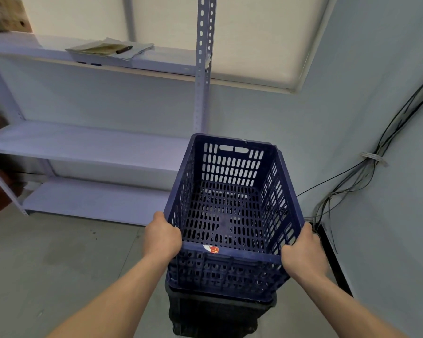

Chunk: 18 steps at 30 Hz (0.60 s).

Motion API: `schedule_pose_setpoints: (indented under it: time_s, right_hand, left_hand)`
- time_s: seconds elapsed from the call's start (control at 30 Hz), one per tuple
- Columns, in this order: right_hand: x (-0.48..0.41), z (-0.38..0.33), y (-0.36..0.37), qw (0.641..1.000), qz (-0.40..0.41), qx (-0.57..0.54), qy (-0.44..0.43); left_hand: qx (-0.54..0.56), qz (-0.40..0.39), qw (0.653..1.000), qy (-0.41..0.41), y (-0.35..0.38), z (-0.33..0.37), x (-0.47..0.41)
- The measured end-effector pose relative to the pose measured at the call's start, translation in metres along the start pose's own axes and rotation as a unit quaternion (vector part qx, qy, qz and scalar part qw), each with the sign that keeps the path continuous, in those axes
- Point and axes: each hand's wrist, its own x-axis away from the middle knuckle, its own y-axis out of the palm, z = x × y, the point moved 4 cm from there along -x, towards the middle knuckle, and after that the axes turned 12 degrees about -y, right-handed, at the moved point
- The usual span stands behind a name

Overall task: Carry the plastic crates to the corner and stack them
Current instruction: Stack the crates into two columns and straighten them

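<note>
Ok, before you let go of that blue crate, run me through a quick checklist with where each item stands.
1. Left hand grips the blue crate at its near left corner: ok.
2. Right hand grips its near right corner: ok.
3. Blue crate holds nothing: ok.
4. Blue crate is above the dark crate: ok.
5. Blue crate seated squarely on the dark crate: cannot tell, the join is partly hidden.
6. Cables on the right wall clear of the blue crate: cannot tell, one runs close behind its right side.
</note>
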Motion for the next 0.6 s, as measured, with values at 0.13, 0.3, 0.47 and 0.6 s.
schedule_pose_setpoints:
  time_s: [0.13,0.3,0.47,0.6]
  right_hand:
    - [-0.005,-0.002,0.001,1.0,0.0,0.002,-0.001]
    - [-0.012,-0.003,0.002,1.0,-0.006,0.003,0.004]
    - [-0.018,-0.002,0.003,1.0,-0.007,0.016,0.003]
    - [-0.018,-0.001,0.003,1.0,-0.005,0.012,0.001]
  left_hand:
    - [0.0,0.0,1.0,-0.001,0.002,0.002,-0.006]
    - [0.001,-0.003,1.0,0.003,0.004,0.007,-0.009]
    - [-0.001,-0.002,1.0,0.0,0.006,0.009,-0.012]
    - [0.001,-0.001,1.0,0.001,0.007,0.009,-0.012]
